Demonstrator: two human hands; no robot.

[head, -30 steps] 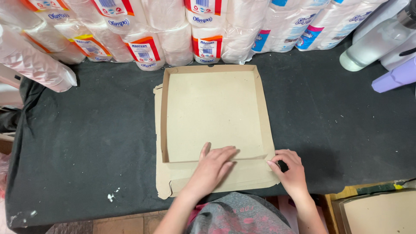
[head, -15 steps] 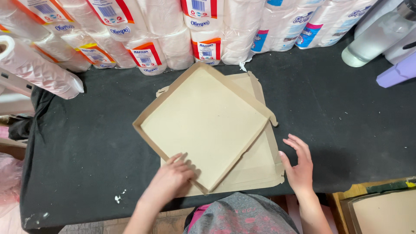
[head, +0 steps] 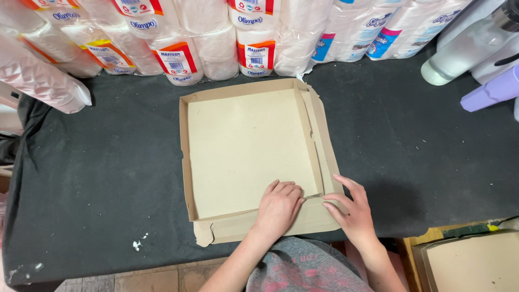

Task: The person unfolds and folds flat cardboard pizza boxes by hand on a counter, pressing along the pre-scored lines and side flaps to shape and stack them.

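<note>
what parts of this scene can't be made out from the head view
- Near right corner of the cardboard box: covered by the left hand and right hand, so how the flaps meet there is hidden.
- Paper rolls: tops cut off by the upper edge.
- White bottle and purple bottle: cut off by the right edge.
- Second box: cut off at the lower right corner.

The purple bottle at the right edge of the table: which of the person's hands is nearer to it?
Right. The right hand rests at the cardboard box's near right corner, below and left of the purple bottle. The left hand presses the box floor, further left.
</note>
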